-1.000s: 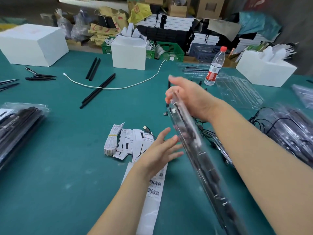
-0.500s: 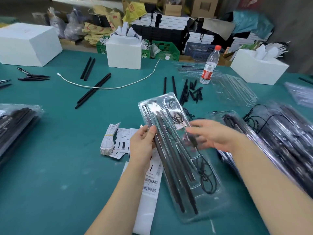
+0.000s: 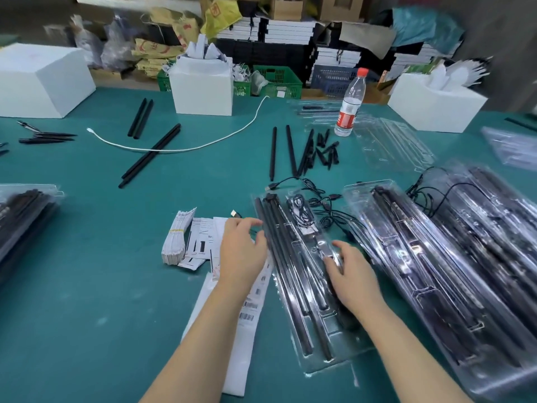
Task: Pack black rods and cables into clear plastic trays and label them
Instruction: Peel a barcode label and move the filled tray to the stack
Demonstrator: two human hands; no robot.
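Observation:
A clear plastic tray (image 3: 319, 341) lies flat on the green table in front of me, with long black rods (image 3: 280, 263) and a coiled black cable (image 3: 299, 206) inside. My left hand (image 3: 241, 254) rests at the tray's left edge, fingers loosely bent, thumb touching the rim. My right hand (image 3: 351, 274) lies flat on top of the tray's middle. A strip of barcode labels (image 3: 247, 312) lies under my left wrist, beside a bundle of paper labels (image 3: 177, 237).
Stacks of packed trays sit at the right (image 3: 441, 257) and far left (image 3: 23, 216). Loose black rods (image 3: 290, 149) and cables (image 3: 327, 205) lie beyond the tray. Empty trays (image 3: 389, 144), a water bottle (image 3: 348, 106), a white cord (image 3: 174, 147) and white boxes (image 3: 203, 85) stand further back.
The tray went from held up on edge to lying flat on the table. My left hand came to its left edge and my right hand settled on top of it.

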